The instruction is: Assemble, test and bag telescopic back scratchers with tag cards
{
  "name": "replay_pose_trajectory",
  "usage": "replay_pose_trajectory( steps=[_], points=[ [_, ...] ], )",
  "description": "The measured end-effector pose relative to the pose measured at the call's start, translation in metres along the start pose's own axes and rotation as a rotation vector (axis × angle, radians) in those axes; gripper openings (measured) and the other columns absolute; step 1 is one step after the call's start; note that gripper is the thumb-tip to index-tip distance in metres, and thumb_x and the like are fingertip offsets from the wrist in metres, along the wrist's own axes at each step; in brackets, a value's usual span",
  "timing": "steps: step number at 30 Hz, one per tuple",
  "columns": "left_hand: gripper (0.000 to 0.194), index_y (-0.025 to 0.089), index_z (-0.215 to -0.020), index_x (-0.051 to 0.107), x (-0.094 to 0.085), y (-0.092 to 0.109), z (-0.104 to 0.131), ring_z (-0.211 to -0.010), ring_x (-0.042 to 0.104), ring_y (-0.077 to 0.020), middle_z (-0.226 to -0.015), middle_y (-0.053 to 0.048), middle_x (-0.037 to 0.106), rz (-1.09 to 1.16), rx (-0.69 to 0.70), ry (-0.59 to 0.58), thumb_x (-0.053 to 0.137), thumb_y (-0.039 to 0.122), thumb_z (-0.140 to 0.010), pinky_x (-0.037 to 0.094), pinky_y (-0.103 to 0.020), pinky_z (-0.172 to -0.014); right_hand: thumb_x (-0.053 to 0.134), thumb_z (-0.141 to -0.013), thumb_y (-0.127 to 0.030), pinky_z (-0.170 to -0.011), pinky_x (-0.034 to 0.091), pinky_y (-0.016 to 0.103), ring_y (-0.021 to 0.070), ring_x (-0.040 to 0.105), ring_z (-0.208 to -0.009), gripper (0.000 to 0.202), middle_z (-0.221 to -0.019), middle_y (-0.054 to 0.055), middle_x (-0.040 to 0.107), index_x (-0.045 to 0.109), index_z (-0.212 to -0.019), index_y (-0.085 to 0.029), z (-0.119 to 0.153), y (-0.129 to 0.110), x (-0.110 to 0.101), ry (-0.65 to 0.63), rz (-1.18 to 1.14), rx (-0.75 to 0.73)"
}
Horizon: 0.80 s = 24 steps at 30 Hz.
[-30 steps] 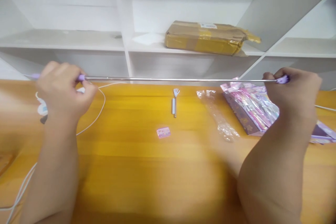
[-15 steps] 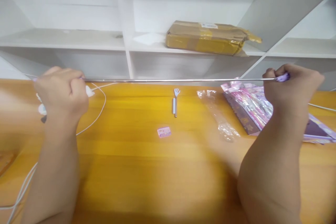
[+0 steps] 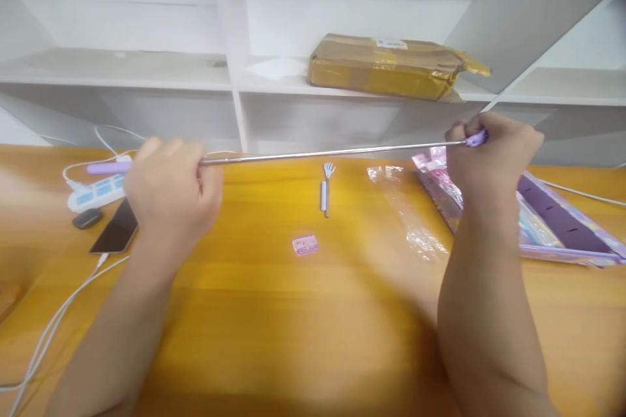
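A telescopic back scratcher [image 3: 332,152], with a thin metal rod and a purple handle [image 3: 105,168], is stretched across the view above the table. My left hand [image 3: 171,186] is closed around it where the handle meets the rod. At the other end my right hand [image 3: 493,146] is closed on the purple head, most of which its fingers hide. The rod tilts slightly, its right end higher. Below it on the table lies a small pale-blue back scratcher [image 3: 328,189] with a claw head. A pink card [image 3: 305,245] rests nearer to me.
A clear plastic wrapper [image 3: 408,218] lies right of the middle, beside a purple display box [image 3: 577,221] of packaged items. On the left are a power strip [image 3: 100,190], a phone [image 3: 116,228], a black case [image 3: 88,218] and white cables. A taped carton [image 3: 386,68] sits on the shelf behind.
Both hands have come closer together, and less of the rod shows between them. My left hand moved right and slightly down, baring the purple handle; my right hand moved left.
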<state>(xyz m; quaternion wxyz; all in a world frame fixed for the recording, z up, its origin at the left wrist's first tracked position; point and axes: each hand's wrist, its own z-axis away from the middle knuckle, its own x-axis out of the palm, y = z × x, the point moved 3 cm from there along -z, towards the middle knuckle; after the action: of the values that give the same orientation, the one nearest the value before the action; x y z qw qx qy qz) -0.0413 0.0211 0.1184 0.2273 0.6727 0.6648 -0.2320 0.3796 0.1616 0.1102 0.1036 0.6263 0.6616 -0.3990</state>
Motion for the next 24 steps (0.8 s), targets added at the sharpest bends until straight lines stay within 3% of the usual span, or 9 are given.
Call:
replay_pose_trajectory(
  steps=[3, 6, 9, 13, 17, 20, 22, 24],
  points=[
    [0.022, 0.023, -0.066, 0.034, -0.006, -0.003, -0.002, -0.068, 0.035, -0.0203, -0.061, -0.002, 0.042, 0.016, 0.038, 0.036, 0.052, 0.020, -0.077, 0.023, -0.036, -0.059, 0.068, -0.079, -0.019, -0.059, 0.033, 0.030, 0.0094, 0.026, -0.056, 0.043, -0.055, -0.005, 0.033, 0.032, -0.056, -0.024, 0.003, -0.002, -0.003, 0.033, -0.042, -0.046],
    [0.014, 0.024, -0.072, 0.043, -0.008, -0.015, -0.008, -0.073, 0.042, -0.0204, -0.068, -0.002, 0.050, 0.029, 0.066, 0.066, 0.057, 0.022, -0.076, 0.030, -0.035, -0.064, 0.067, -0.077, -0.022, -0.058, 0.031, 0.029, 0.0093, 0.030, -0.056, 0.038, -0.056, -0.004, 0.031, 0.035, -0.057, -0.023, -0.002, 0.011, -0.012, 0.124, -0.039, -0.050],
    [0.019, 0.024, -0.071, 0.044, -0.008, -0.028, -0.014, -0.074, 0.043, -0.0208, -0.069, -0.002, 0.048, -0.034, 0.010, 0.079, 0.061, 0.028, -0.077, 0.029, -0.034, -0.064, 0.066, -0.075, -0.023, -0.056, 0.030, 0.028, 0.0088, 0.030, -0.056, 0.034, -0.056, -0.003, 0.032, 0.037, -0.058, -0.022, -0.006, 0.024, -0.020, 0.206, -0.033, -0.038],
    [0.037, 0.023, -0.060, 0.031, -0.010, -0.038, -0.015, -0.069, 0.033, -0.0206, -0.058, -0.001, 0.033, -0.110, -0.084, -0.004, 0.057, 0.032, -0.085, 0.017, -0.035, -0.058, 0.065, -0.078, -0.028, -0.058, 0.031, 0.028, 0.0098, 0.031, -0.057, 0.033, -0.057, -0.003, 0.032, 0.038, -0.060, -0.021, -0.005, 0.030, -0.019, 0.191, -0.056, -0.112],
    [0.027, 0.023, -0.061, 0.039, -0.014, -0.042, -0.013, -0.068, 0.034, -0.0204, -0.060, -0.001, 0.037, -0.137, -0.126, -0.098, 0.057, 0.022, -0.081, 0.016, -0.034, -0.058, 0.063, -0.080, -0.027, -0.058, 0.027, 0.028, 0.0100, 0.025, -0.059, 0.036, -0.058, -0.005, 0.027, 0.034, -0.060, -0.021, -0.008, 0.026, -0.020, 0.191, -0.078, -0.112],
    [0.029, 0.022, -0.058, 0.035, -0.015, -0.035, -0.011, -0.064, 0.028, -0.0196, -0.058, 0.000, 0.032, -0.170, -0.193, -0.127, 0.057, 0.013, -0.075, 0.013, -0.035, -0.057, 0.063, -0.079, -0.022, -0.059, 0.025, 0.028, 0.0101, 0.027, -0.058, 0.036, -0.057, -0.005, 0.027, 0.033, -0.059, -0.020, 0.008, 0.002, -0.026, 0.167, -0.106, -0.076],
    [0.032, 0.022, -0.057, 0.031, -0.013, -0.020, -0.009, -0.062, 0.025, -0.0188, -0.057, 0.000, 0.030, -0.187, -0.210, -0.123, 0.056, 0.009, -0.072, 0.012, -0.036, -0.057, 0.061, -0.075, -0.015, -0.060, 0.026, 0.028, 0.0113, 0.035, -0.058, 0.025, -0.057, -0.003, 0.038, 0.041, -0.061, -0.021, 0.041, -0.033, -0.029, 0.111, -0.157, -0.098],
    [0.032, 0.022, -0.056, 0.031, -0.009, 0.000, -0.005, -0.061, 0.024, -0.0184, -0.056, 0.000, 0.033, -0.180, -0.169, -0.150, 0.056, 0.008, -0.069, 0.013, -0.036, -0.057, 0.058, -0.075, -0.010, -0.061, 0.028, 0.028, 0.0144, 0.045, -0.062, 0.010, -0.069, 0.002, 0.058, 0.057, -0.073, -0.020, 0.090, -0.083, -0.028, -0.089, -0.254, -0.325]
  ],
)
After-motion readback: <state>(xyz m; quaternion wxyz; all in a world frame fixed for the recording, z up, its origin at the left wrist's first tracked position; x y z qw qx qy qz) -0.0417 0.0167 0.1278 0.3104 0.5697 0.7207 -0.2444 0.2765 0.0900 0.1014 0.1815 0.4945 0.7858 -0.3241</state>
